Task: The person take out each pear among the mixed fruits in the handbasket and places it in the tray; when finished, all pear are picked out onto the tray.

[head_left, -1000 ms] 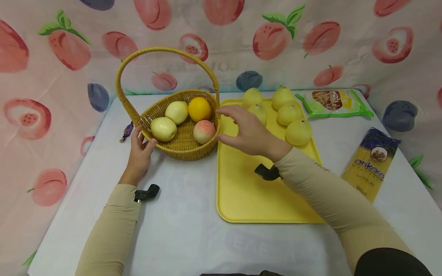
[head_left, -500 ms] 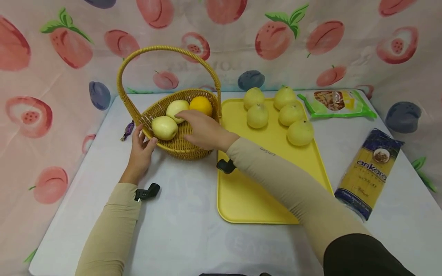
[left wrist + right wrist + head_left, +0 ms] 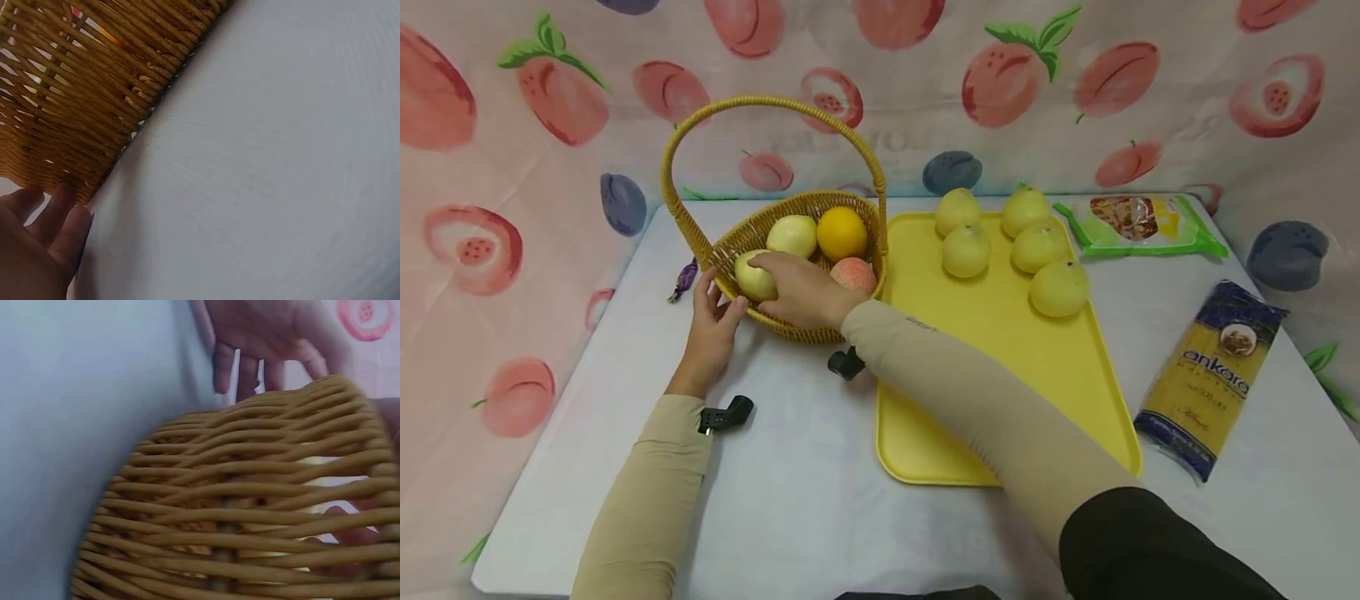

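Note:
A yellow wicker basket (image 3: 811,335) with a tall arched handle stands at the left of the table. My left hand (image 3: 709,337) grips its left end, thumb at the rim; in the left wrist view its fingertips (image 3: 62,194) meet the woven side. My right hand (image 3: 805,290) reaches into the basket, fingers and thumb curled round a pale yellow-green apple (image 3: 754,277). Behind it lie a second pale apple (image 3: 792,237) and an orange (image 3: 842,233). A pinkish peach (image 3: 854,273) is partly hidden by my right hand. In the right wrist view, the weave hides most of my right fingers.
Right of the basket, a yellow tray (image 3: 940,454) bears several round yellow-green fruits (image 3: 966,250) at its back. A green snack packet (image 3: 1138,225) and a blue-and-yellow pasta packet (image 3: 1213,375) lie farther right. A purple wrapped candy (image 3: 682,279) lies left of the basket.
My right hand has moved left from the basket's right rim, over the peach, to the leftmost apple and closed round it. My left hand keeps its place on the basket.

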A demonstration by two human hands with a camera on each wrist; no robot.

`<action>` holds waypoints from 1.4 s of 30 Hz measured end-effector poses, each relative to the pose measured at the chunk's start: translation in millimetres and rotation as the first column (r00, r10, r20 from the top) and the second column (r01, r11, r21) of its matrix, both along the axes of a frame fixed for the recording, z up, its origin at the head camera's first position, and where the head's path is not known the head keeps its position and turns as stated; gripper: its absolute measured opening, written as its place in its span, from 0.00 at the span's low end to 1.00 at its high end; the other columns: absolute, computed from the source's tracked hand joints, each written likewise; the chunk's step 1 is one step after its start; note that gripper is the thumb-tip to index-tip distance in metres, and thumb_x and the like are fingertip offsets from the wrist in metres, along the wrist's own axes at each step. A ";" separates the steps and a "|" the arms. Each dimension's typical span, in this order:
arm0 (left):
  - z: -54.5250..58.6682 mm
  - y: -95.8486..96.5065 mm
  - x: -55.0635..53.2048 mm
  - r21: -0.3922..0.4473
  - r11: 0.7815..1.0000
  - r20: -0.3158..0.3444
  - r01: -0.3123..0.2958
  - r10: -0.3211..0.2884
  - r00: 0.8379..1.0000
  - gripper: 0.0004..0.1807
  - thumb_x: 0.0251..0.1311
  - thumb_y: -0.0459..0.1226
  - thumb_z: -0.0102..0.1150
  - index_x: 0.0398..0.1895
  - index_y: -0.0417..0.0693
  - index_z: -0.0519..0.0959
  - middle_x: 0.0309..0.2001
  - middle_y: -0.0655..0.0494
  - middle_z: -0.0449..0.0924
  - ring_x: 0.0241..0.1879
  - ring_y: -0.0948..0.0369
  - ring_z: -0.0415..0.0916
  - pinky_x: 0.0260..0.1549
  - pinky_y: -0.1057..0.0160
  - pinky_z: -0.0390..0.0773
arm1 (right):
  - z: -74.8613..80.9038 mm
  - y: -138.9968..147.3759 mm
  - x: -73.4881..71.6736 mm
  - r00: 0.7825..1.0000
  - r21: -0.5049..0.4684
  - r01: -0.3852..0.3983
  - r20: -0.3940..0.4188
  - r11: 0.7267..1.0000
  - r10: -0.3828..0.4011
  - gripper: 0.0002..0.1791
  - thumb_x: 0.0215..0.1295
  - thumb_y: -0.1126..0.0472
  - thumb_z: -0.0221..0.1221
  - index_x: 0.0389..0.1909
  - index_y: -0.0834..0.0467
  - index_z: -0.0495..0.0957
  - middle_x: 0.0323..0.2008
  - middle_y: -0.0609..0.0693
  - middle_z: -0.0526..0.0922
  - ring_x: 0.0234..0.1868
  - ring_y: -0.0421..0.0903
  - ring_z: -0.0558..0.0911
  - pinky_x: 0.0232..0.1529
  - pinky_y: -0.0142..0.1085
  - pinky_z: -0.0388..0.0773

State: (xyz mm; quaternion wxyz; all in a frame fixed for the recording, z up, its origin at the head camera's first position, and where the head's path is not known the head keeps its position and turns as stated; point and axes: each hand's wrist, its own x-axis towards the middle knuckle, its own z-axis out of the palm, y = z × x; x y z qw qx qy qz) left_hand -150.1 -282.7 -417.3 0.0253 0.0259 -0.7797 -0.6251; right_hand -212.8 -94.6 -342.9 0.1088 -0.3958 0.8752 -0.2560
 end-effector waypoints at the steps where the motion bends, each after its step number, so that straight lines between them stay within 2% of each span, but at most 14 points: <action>1: 0.4 -0.1 -0.4 -0.001 1.000 -0.002 -0.001 0.001 1.000 0.41 0.77 0.40 0.47 0.80 0.55 0.33 0.80 0.47 0.36 0.71 0.43 0.54 0.69 0.48 0.57 | -1.6 -0.9 -0.8 1.000 -0.001 0.005 0.006 1.000 -0.005 0.35 0.70 0.57 0.62 0.74 0.59 0.61 0.72 0.52 0.66 0.73 0.44 0.62 0.70 0.30 0.54; 9: 2.5 1.1 -1.8 0.031 0.999 -0.035 0.006 -0.005 0.999 0.40 0.76 0.37 0.46 0.80 0.53 0.34 0.80 0.44 0.37 0.72 0.41 0.53 0.69 0.47 0.56 | -11.9 -6.1 -10.9 0.998 0.003 0.053 0.033 0.999 -0.053 0.36 0.70 0.57 0.62 0.75 0.59 0.60 0.72 0.52 0.66 0.72 0.45 0.63 0.70 0.30 0.54; 13: 1.8 1.2 -1.5 0.033 0.999 -0.031 0.002 -0.001 1.000 0.40 0.76 0.37 0.46 0.80 0.53 0.34 0.80 0.43 0.37 0.72 0.41 0.53 0.70 0.47 0.56 | -15.9 -7.2 -13.9 0.996 0.017 0.063 0.060 0.998 -0.064 0.38 0.70 0.56 0.62 0.76 0.58 0.58 0.75 0.52 0.61 0.74 0.45 0.61 0.71 0.32 0.54; 19: 1.0 1.2 -0.8 0.042 0.999 -0.043 -0.004 0.006 0.999 0.39 0.76 0.36 0.46 0.80 0.52 0.35 0.79 0.42 0.39 0.72 0.42 0.54 0.69 0.47 0.57 | -17.6 -9.0 -15.2 0.997 0.064 0.061 0.039 0.996 -0.063 0.41 0.70 0.55 0.62 0.78 0.57 0.54 0.77 0.52 0.56 0.75 0.45 0.59 0.71 0.32 0.52; 24: -0.4 -0.1 -0.7 0.036 0.999 -0.045 -0.006 0.008 0.999 0.39 0.76 0.37 0.46 0.80 0.51 0.35 0.79 0.42 0.39 0.71 0.42 0.55 0.68 0.47 0.58 | -18.2 -8.5 -13.6 0.995 0.061 0.086 0.037 0.994 -0.089 0.40 0.70 0.52 0.62 0.78 0.53 0.55 0.74 0.54 0.58 0.71 0.47 0.64 0.69 0.36 0.61; 28: -1.8 -1.5 -1.4 0.039 0.999 -0.046 -0.010 0.012 0.999 0.39 0.76 0.37 0.46 0.80 0.50 0.36 0.79 0.42 0.39 0.72 0.42 0.54 0.69 0.48 0.58 | -19.6 -8.6 -12.4 0.991 0.035 0.104 0.084 0.994 -0.107 0.42 0.69 0.50 0.62 0.79 0.50 0.53 0.73 0.57 0.56 0.68 0.50 0.67 0.66 0.40 0.65; 32: -2.1 -1.4 -0.8 0.043 0.999 -0.047 -0.014 0.017 0.999 0.39 0.76 0.37 0.47 0.80 0.50 0.37 0.79 0.41 0.39 0.72 0.41 0.53 0.69 0.50 0.57 | -21.9 -9.6 -14.0 0.991 0.014 0.077 0.106 0.997 -0.078 0.45 0.68 0.52 0.63 0.79 0.55 0.50 0.77 0.56 0.52 0.73 0.50 0.60 0.71 0.38 0.58; 34: -1.9 -0.8 -0.2 0.046 0.999 -0.048 -0.016 0.019 0.999 0.39 0.76 0.36 0.46 0.80 0.49 0.37 0.79 0.40 0.40 0.72 0.41 0.53 0.69 0.50 0.57 | -23.1 -9.9 -15.4 0.993 0.008 0.062 0.099 0.998 -0.062 0.45 0.68 0.53 0.63 0.79 0.57 0.50 0.77 0.56 0.54 0.74 0.48 0.58 0.72 0.36 0.55; 38: -1.4 1.1 -0.2 0.044 0.999 -0.051 -0.011 0.013 0.999 0.38 0.76 0.36 0.45 0.80 0.49 0.37 0.79 0.41 0.40 0.71 0.41 0.55 0.69 0.49 0.58 | -24.3 -8.4 -16.9 0.987 -0.007 0.102 0.127 0.995 -0.100 0.45 0.68 0.52 0.63 0.79 0.55 0.51 0.73 0.57 0.58 0.70 0.49 0.65 0.69 0.38 0.61; 42: -2.1 2.7 -1.1 0.043 0.999 -0.044 -0.009 0.010 0.999 0.39 0.77 0.38 0.46 0.80 0.50 0.36 0.79 0.42 0.40 0.70 0.43 0.57 0.68 0.49 0.59 | -23.1 -5.8 -16.1 0.970 -0.016 0.154 0.191 0.988 -0.148 0.47 0.67 0.50 0.64 0.80 0.52 0.49 0.72 0.59 0.55 0.66 0.51 0.67 0.66 0.43 0.66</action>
